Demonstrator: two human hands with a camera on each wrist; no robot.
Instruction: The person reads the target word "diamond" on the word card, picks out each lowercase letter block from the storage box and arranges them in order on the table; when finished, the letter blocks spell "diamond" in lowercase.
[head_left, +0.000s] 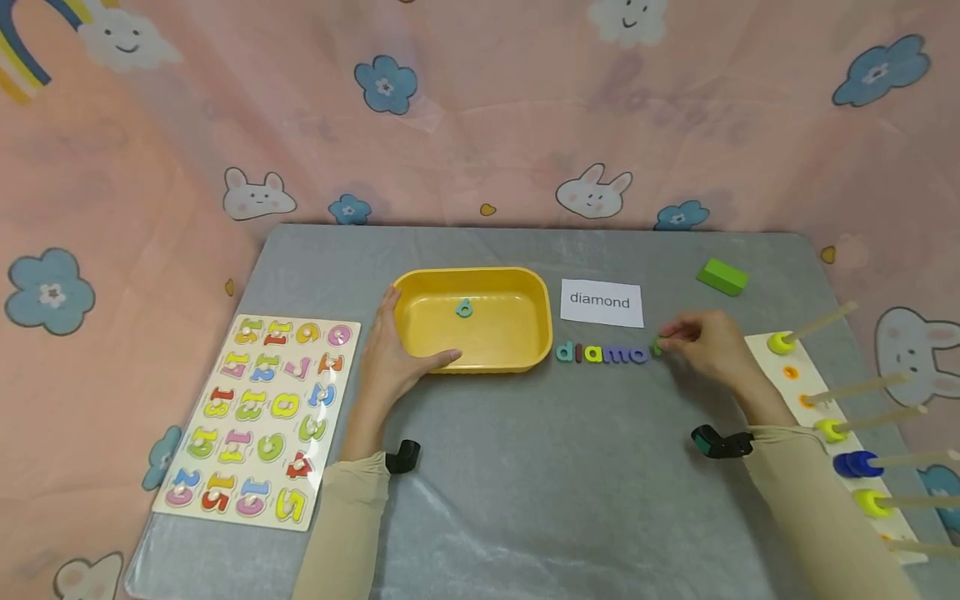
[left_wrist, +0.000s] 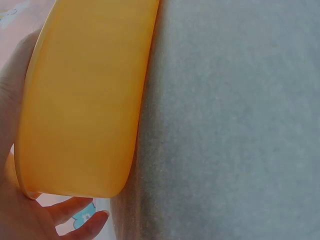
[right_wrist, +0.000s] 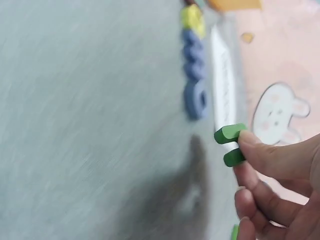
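Note:
My right hand [head_left: 701, 343] pinches a green letter n [right_wrist: 232, 134] between thumb and fingers, just above the table. It is at the right end of a row of colourful letters reading "diamo", whose last piece is the purple letter o [head_left: 638, 355]. Behind the row lies a white word card [head_left: 602, 303] printed "diamond". My left hand [head_left: 390, 354] grips the left end of a yellow tray [head_left: 548, 321], thumb over the front rim and fingers round the far side. One teal piece [head_left: 464, 308] shaped like a 6 lies inside the tray.
A number puzzle board [head_left: 315, 500] lies at the left. On the right edge stands a white peg board [head_left: 772, 358] with upright wooden sticks and coloured rings. A green block [head_left: 723, 277] sits at the back right of the grey table [head_left: 555, 492].

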